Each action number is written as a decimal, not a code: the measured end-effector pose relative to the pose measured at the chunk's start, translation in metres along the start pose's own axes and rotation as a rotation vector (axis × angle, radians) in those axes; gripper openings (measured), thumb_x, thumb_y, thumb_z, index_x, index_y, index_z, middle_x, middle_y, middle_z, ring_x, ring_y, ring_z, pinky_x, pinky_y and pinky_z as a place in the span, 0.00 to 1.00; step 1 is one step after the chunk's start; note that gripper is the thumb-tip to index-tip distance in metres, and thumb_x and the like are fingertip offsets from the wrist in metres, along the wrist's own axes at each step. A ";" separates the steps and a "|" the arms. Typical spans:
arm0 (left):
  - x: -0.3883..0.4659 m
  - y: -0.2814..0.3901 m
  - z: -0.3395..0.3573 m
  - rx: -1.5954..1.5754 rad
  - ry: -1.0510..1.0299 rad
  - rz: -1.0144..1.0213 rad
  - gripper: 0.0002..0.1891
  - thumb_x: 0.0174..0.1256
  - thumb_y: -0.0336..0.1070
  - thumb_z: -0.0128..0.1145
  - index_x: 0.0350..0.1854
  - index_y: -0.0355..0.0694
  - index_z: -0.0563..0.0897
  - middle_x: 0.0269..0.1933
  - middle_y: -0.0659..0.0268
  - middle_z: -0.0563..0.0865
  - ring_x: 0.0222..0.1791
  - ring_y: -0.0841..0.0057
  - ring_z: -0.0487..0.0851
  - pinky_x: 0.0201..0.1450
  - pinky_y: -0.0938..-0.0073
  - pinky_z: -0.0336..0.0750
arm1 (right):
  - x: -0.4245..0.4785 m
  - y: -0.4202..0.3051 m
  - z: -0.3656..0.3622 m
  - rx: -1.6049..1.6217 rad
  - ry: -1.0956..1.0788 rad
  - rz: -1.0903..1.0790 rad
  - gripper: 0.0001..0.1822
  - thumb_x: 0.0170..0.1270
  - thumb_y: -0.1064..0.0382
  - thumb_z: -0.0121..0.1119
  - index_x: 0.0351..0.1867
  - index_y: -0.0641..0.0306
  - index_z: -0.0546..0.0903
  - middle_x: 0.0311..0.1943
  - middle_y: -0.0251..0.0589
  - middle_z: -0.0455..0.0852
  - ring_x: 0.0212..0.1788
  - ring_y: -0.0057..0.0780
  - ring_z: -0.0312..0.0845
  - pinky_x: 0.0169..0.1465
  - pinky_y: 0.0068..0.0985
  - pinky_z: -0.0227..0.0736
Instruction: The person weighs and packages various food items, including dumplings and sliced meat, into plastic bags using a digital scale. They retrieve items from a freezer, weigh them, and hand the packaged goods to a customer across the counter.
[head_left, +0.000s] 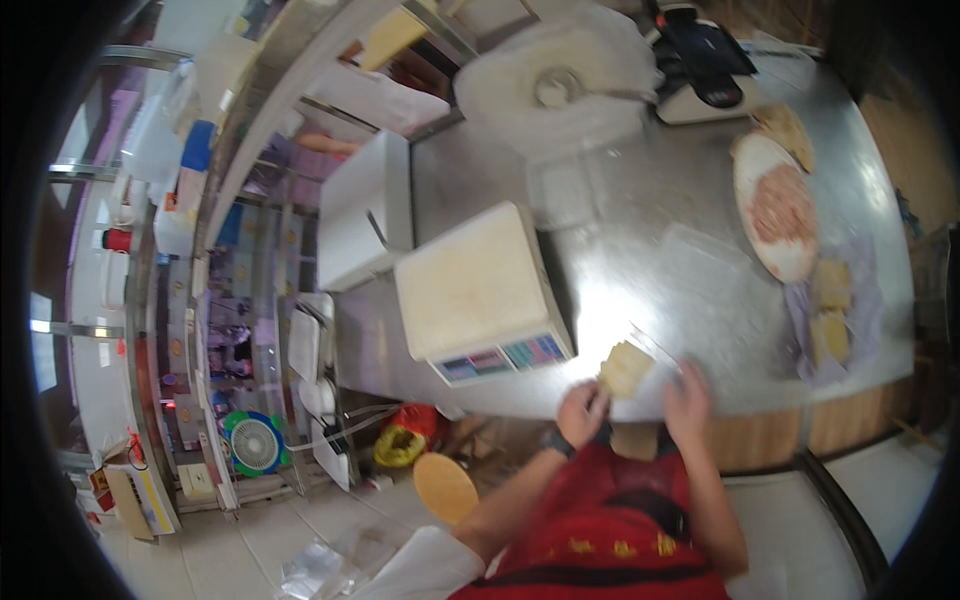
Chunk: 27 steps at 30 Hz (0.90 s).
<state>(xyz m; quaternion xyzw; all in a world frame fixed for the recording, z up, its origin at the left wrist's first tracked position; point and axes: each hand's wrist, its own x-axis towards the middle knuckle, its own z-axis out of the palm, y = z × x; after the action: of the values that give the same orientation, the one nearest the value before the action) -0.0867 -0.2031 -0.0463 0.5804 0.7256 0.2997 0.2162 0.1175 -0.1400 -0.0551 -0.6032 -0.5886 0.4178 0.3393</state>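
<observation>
A small fanned stack of pale yellow square wrappers (628, 369) lies near the front edge of the steel table. My left hand (583, 412) is at the stack's lower left corner, fingers curled; whether it pinches the wrappers is unclear. My right hand (688, 401), blurred, is to the right of the stack beside a thin, clear sheet or utensil (654, 343); its grip cannot be made out. Farther right, an oval white plate (796, 264) holds pinkish minced meat (782, 204). Below that plate, more yellow wrappers (831, 337) lie in two piles on a lilac plastic bag (866, 315).
A digital weighing scale (480, 285) stands left of the stack, with a white box (364, 210) behind it. At the back are a plastic-covered container (510, 90) and a black device on a pale base (705, 111). Another person's arm (328, 144) shows beyond the box.
</observation>
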 end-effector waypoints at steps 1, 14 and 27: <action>0.002 -0.006 0.001 -0.071 -0.036 0.029 0.07 0.63 0.35 0.60 0.36 0.36 0.83 0.32 0.53 0.82 0.35 0.54 0.79 0.42 0.61 0.74 | -0.016 0.009 -0.009 0.132 0.076 0.058 0.18 0.63 0.69 0.60 0.54 0.74 0.78 0.58 0.53 0.77 0.59 0.41 0.74 0.61 0.31 0.70; -0.026 -0.066 0.018 -0.269 -0.056 0.223 0.11 0.57 0.30 0.64 0.40 0.36 0.78 0.39 0.54 0.81 0.38 0.55 0.78 0.44 0.62 0.73 | -0.065 0.247 0.122 1.124 0.722 0.758 0.22 0.75 0.55 0.44 0.59 0.71 0.73 0.55 0.47 0.78 0.55 0.35 0.73 0.60 0.33 0.69; -0.045 -0.069 0.019 -0.216 -0.012 0.245 0.09 0.63 0.31 0.58 0.43 0.35 0.77 0.34 0.62 0.76 0.32 0.74 0.73 0.38 0.75 0.70 | -0.127 0.242 0.112 1.199 1.030 0.798 0.18 0.64 0.49 0.53 0.43 0.61 0.80 0.37 0.35 0.78 0.40 0.31 0.74 0.45 0.31 0.70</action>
<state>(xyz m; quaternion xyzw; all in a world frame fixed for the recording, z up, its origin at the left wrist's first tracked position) -0.1126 -0.2532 -0.1088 0.6399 0.6116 0.3964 0.2436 0.1245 -0.2941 -0.3066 -0.5976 0.2096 0.4197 0.6502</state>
